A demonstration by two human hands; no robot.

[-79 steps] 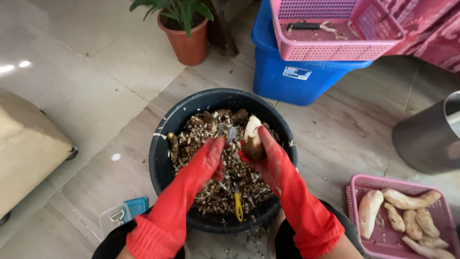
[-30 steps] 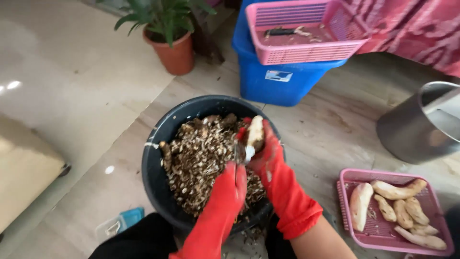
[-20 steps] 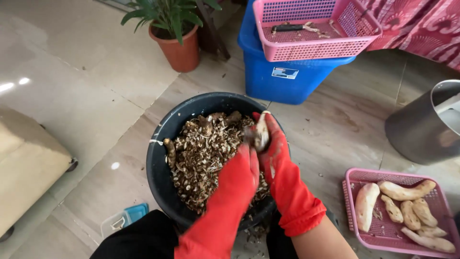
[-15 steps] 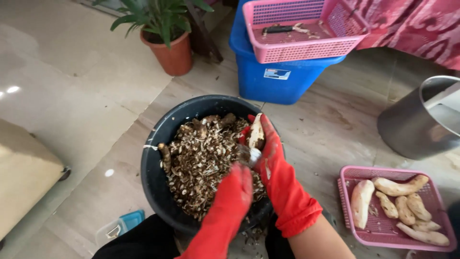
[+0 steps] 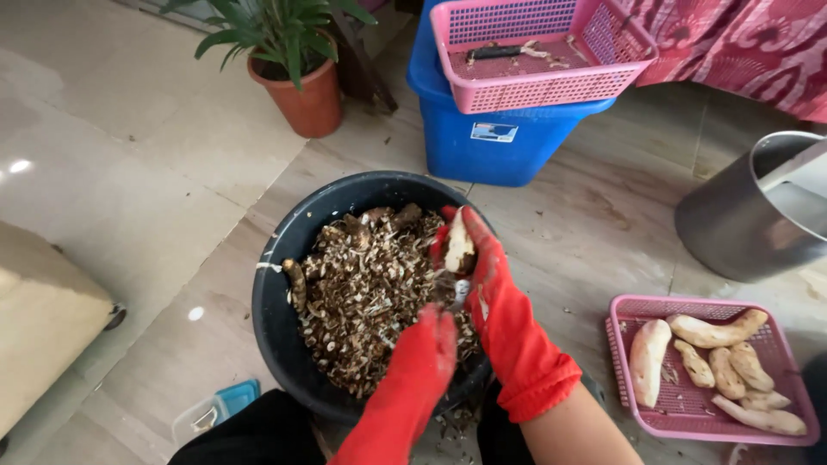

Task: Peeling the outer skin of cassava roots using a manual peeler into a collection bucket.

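Tiled floor (image 5: pixel 129 172), black tub (image 5: pixel 276 327) of brown peelings (image 5: pixel 362 301) at centre.
Both hands in red rubber gloves over the tub: right hand (image 5: pixel 478 267) wrapped around a pale, part-peeled root (image 5: pixel 458 245) at the tub's far right rim; left hand (image 5: pixel 435 336) closed on a peeler (image 5: pixel 461 293) just under the root. Right: pink basket (image 5: pixel 775 344) of peeled roots (image 5: pixel 715 366), metal pot (image 5: pixel 741 224). Far: blue bin (image 5: pixel 508 142) bearing a pink crate (image 5: pixel 543 86); potted plant (image 5: pixel 301 77), far left.
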